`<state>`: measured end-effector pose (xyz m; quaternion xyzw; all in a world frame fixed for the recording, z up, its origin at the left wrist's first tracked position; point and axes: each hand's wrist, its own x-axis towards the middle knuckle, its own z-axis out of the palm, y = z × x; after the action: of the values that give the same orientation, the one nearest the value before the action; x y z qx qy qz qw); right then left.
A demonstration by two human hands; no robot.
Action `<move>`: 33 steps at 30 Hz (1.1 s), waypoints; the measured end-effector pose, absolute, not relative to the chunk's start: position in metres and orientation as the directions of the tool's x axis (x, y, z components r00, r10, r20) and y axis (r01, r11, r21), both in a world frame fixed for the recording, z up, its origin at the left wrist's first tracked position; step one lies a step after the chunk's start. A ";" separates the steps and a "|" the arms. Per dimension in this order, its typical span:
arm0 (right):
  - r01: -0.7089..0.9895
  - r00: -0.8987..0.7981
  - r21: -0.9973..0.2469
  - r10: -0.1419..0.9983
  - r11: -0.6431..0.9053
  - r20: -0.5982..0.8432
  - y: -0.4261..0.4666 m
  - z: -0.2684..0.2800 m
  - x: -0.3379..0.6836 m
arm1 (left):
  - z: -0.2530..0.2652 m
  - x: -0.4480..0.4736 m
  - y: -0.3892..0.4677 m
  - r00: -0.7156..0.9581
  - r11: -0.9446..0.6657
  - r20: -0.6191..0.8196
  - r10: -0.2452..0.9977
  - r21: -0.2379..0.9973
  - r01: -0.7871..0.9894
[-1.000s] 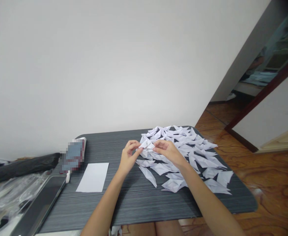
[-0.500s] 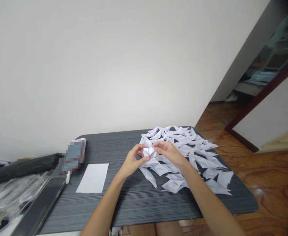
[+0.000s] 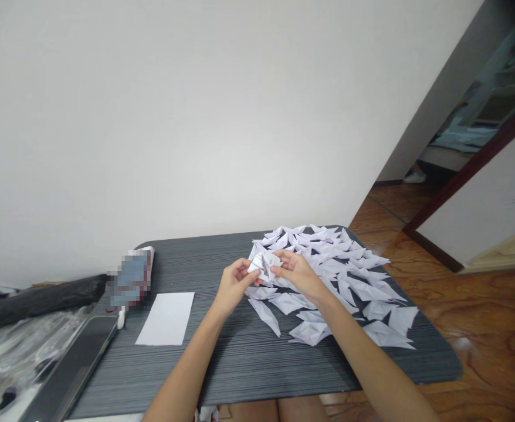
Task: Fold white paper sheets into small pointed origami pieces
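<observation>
Between my two hands is a small piece of folded white paper [image 3: 264, 265] with some dark print on it, held just above the table. My left hand [image 3: 236, 284] pinches its left side between thumb and fingers. On its right side, my right hand [image 3: 296, 273] grips it the same way. Beneath and beyond the hands spread several folded white paper boats [image 3: 328, 258], pointed at their ends, some overlapping. One long folded paper piece [image 3: 266, 316] lies nearest my left forearm.
A flat white paper sheet [image 3: 166, 319] lies on the dark table [image 3: 222, 363], left of my arms. Farther left are a phone [image 3: 75, 369], a blurred-out packet [image 3: 131, 278], a black roll [image 3: 41, 302] and clear plastic wrapping [image 3: 15, 357]. A wall [image 3: 248, 117] rises behind the table.
The folded paper has been turned and opened out between my fingers, so two pointed flaps now show. My right hand has shifted slightly down; both hands still hold the paper.
</observation>
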<state>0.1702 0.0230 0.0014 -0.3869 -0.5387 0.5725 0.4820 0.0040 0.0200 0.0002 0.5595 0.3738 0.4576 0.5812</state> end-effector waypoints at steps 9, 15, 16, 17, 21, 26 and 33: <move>0.138 -0.264 -0.923 0.911 0.360 0.316 0.020 0.006 0.175 | 0.001 0.000 0.024 0.236 -0.197 0.205 0.950 0.979 -0.057; 0.232 -0.330 -0.858 0.867 0.458 0.374 0.015 0.011 0.176 | -0.003 -0.003 0.023 0.228 -0.391 0.366 0.902 0.918 0.071; 0.226 -0.339 -0.861 0.865 0.456 0.370 0.015 0.012 0.177 | -0.003 -0.003 0.022 0.227 -0.405 0.380 0.897 0.911 0.077; 0.221 -0.349 -0.863 0.863 0.453 0.364 0.014 0.013 0.177 | -0.003 -0.002 0.021 0.226 -0.413 0.388 0.893 0.908 0.075; 0.214 -0.400 -0.873 0.854 0.438 0.331 0.013 0.015 0.179 | 0.002 -0.002 0.018 0.240 -0.421 0.396 0.887 0.905 0.063; 0.194 -0.393 -0.865 0.844 0.463 0.365 0.014 0.015 0.179 | 0.005 -0.003 0.017 0.278 -0.411 0.377 0.883 0.909 0.073; 0.164 -0.345 -0.858 0.843 0.486 0.412 0.017 0.015 0.180 | 0.008 -0.004 0.017 0.350 -0.475 0.411 0.842 0.872 0.120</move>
<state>0.1804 0.0166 0.0153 -0.3444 -0.7310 0.3719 0.4569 -0.0044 0.0171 0.0083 0.7234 0.3324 0.4630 0.3896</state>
